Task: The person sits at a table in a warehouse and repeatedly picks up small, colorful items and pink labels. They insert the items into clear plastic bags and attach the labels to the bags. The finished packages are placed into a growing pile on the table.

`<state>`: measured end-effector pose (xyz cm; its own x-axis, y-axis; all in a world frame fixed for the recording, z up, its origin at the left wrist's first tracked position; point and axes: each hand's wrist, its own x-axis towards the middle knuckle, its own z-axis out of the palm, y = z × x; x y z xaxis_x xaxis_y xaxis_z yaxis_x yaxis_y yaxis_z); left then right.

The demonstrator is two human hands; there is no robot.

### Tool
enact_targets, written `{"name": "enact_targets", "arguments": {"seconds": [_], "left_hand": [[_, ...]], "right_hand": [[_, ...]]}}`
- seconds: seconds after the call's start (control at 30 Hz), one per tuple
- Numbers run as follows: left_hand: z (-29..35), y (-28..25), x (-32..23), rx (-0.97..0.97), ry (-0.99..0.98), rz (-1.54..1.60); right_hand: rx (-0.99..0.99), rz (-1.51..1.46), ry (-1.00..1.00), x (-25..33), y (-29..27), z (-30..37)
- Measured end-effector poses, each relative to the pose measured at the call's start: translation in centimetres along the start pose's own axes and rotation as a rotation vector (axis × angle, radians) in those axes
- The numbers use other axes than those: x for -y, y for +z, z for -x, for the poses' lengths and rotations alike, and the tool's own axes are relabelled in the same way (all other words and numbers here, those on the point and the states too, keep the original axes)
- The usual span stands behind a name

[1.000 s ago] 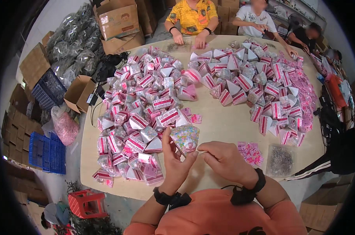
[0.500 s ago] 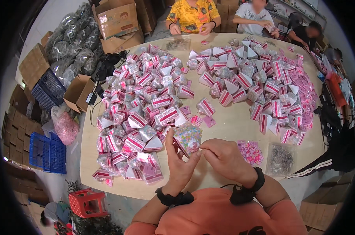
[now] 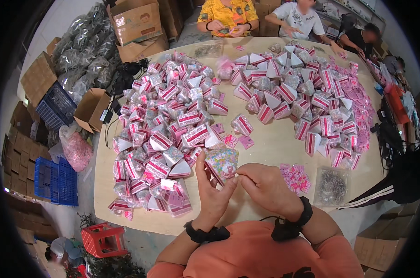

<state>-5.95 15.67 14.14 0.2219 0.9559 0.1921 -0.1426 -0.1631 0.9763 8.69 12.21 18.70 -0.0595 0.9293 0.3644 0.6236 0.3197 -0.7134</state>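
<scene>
My left hand [image 3: 213,197] grips a cake-slice-shaped toy [image 3: 222,162] in a clear wrapper, with its speckled pastel face turned up and the thumb along its lower edge. At the toy's near right corner, the fingers of my right hand [image 3: 271,189] are pinched together against the wrapping. What sits between those fingertips is too small to make out. Just beyond my left hand begins a large heap of similar wrapped slices [image 3: 188,119], red-striped with white ends. Pink printed cards [image 3: 297,178] lie to the right of my right hand.
Another heap of wrapped slices [image 3: 284,92] and many pink cards [image 3: 358,109] cover the table's right side. A clear tray of thin metal pieces [image 3: 332,185] lies near the right edge. Several people sit across. Cartons, blue crates [image 3: 57,180] and a red stool [image 3: 103,239] stand left.
My hands and the toy stay almost still. Across the table, the person in yellow brings both hands together over something, and the person in white stretches an arm rightward. A blurred pink-topped packet appears between the heaps.
</scene>
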Motion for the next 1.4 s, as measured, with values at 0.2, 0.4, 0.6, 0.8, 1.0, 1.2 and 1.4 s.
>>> {"name": "enact_targets", "arguments": {"seconds": [0.2,0.4,0.6,0.8,1.0,1.2,1.4], "left_hand": [[0.2,-0.1,0.4,-0.029,0.015,-0.114],[0.6,-0.8,1.8,-0.067,0.221,-0.439],[0.4,-0.7,1.5,-0.065,0.365,-0.652],[0.3,-0.7,1.3,-0.054,0.358,-0.667],[0.4,-0.8,1.9,-0.043,0.274,-0.584],[0.4,-0.6,1.9,-0.053,0.306,-0.631],[0.3,-0.4,1.7,-0.049,0.33,-0.66]], "right_hand": [[-0.022,0.023,-0.006,-0.1,0.2,0.1],[-0.048,0.052,0.021,-0.5,0.7,0.2],[-0.068,0.052,0.036,-1.1,1.2,0.4],[-0.06,-0.091,0.149,-1.7,1.3,0.4],[-0.061,-0.187,0.228,-1.6,1.1,0.3],[-0.065,-0.145,0.217,-2.2,1.6,0.5],[-0.086,-0.126,0.208,-2.5,1.8,0.6]]}}
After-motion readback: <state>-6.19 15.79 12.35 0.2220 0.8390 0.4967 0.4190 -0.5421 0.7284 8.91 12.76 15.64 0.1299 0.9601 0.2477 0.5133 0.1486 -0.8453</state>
